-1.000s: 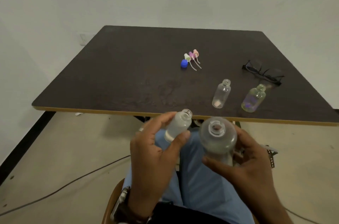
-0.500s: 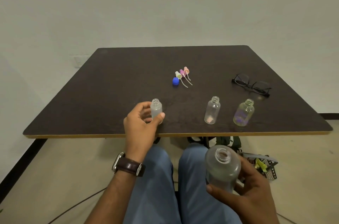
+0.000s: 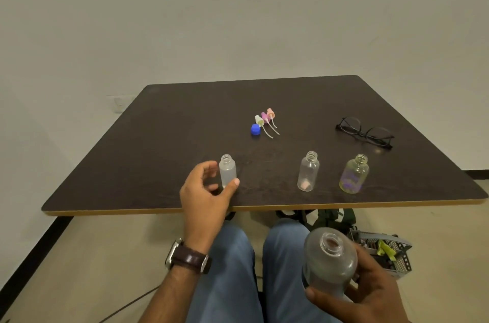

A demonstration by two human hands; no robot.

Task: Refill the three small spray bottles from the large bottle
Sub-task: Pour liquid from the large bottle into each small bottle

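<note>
Left hand (image 3: pixel 209 190) is loosely curled around a small bottle (image 3: pixel 227 173) on the tabletop (image 3: pixel 164 142); large bottle (image 3: pixel 328 262) is gripped by right hand (image 3: pixel 370 293). Fingers should be released gently, so nothing is tipped.

Tabletop (image 3: pixel 169 142): dark, matt, faintly mottled laminate, pale wood-coloured edge. Small bottles (image 3: pixel 308 175): clear glossy plastic. Large bottle (image 3: pixel 329 262): frosted translucent plastic. Watch strap (image 3: pixel 189 259): brown leather.

Bare table (image 3: pixel 164 153) left of frosted bottle (image 3: pixel 227 174); wide gap rightward to clear bottle (image 3: pixel 308 175).
</note>
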